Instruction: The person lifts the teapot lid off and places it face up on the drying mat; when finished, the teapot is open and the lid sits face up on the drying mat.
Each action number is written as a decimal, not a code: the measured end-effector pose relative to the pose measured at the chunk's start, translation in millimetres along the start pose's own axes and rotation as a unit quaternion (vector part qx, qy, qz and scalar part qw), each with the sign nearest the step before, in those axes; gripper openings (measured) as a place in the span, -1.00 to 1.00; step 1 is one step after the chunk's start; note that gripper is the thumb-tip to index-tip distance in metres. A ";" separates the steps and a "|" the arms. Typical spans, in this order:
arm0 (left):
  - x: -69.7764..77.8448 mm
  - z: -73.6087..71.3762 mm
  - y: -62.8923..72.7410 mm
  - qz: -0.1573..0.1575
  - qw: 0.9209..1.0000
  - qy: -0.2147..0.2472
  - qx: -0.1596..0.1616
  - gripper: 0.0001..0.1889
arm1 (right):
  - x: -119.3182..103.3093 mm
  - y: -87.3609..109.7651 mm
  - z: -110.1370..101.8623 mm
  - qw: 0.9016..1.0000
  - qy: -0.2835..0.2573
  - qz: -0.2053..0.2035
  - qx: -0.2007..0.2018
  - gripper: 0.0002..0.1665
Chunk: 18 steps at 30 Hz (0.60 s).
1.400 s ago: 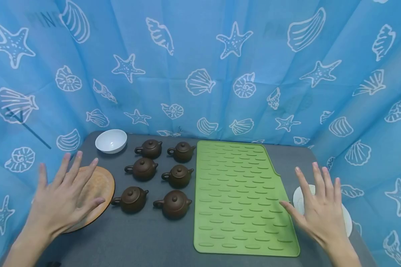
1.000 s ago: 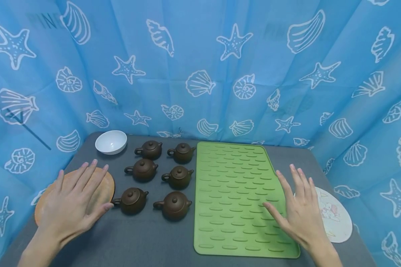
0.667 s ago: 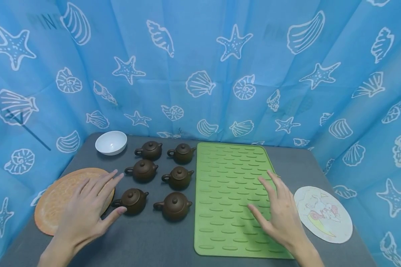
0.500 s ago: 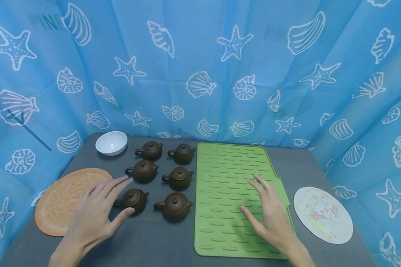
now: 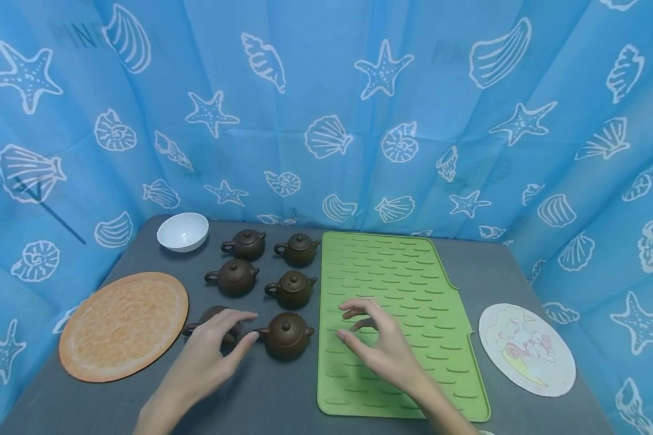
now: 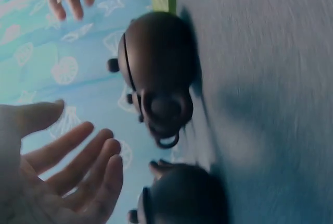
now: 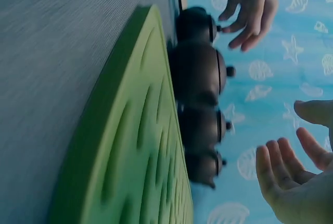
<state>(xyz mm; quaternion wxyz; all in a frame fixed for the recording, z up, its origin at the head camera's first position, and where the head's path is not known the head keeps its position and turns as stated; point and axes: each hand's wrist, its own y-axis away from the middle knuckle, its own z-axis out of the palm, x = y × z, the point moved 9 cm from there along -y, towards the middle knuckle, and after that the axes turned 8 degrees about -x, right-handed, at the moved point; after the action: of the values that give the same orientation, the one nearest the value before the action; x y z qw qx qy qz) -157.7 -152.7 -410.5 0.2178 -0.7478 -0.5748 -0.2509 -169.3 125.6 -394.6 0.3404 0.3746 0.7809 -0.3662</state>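
My left hand (image 5: 204, 356), fingers loosely bent and holding nothing, hovers over the front-left brown teapot (image 5: 213, 312) and hides much of it in the head view. Its fingertips point toward the front-right teapot (image 5: 286, 339), whose handle lies close by the thumb. In the left wrist view that hand (image 6: 78, 177) has a gap between thumb and fingers, with a teapot (image 6: 161, 52) beyond. My right hand (image 5: 383, 347) hangs above the green ridged mat (image 5: 408, 386), thumb and fingers apart around nothing. The right wrist view shows that hand (image 7: 296, 182) raised above the mat.
More brown teapots, such as the middle-left one (image 5: 232, 278), stand in two columns left of the mat. A white bowl (image 5: 183, 232) sits at the back left, an orange-brown round mat (image 5: 122, 329) below it. A round white mat (image 5: 525, 350) lies at right. Blue curtains (image 5: 326, 78) surround the table.
Both hands have moved inward, the left to the right across the round mat and the right to the left over the green mat. Their spread fingers have become bent.
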 end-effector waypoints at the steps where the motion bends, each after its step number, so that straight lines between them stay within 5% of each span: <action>1: -1.4 3.6 -1.7 -0.008 1.000 0.014 -0.006 -0.69 | 0.9 -4.2 7.0 1.000 -0.024 0.013 -0.016 -0.55; 7: -11.9 18.9 -8.4 -0.070 0.995 0.065 -0.029 -0.74 | 8.4 -25.5 47.4 0.988 -0.088 0.083 -0.091 -0.68; 18: -22.7 34.3 -15.3 -0.136 0.981 0.131 -0.042 -0.78 | 16.5 -51.2 85.0 0.988 -0.027 0.098 -0.115 -0.74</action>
<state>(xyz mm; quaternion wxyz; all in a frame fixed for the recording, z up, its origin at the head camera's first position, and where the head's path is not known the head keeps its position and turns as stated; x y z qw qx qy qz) -173.1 -144.9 -450.8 0.2231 -0.6319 -0.6266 -0.3980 -198.2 37.8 -434.2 0.4364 0.3973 0.7678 -0.2492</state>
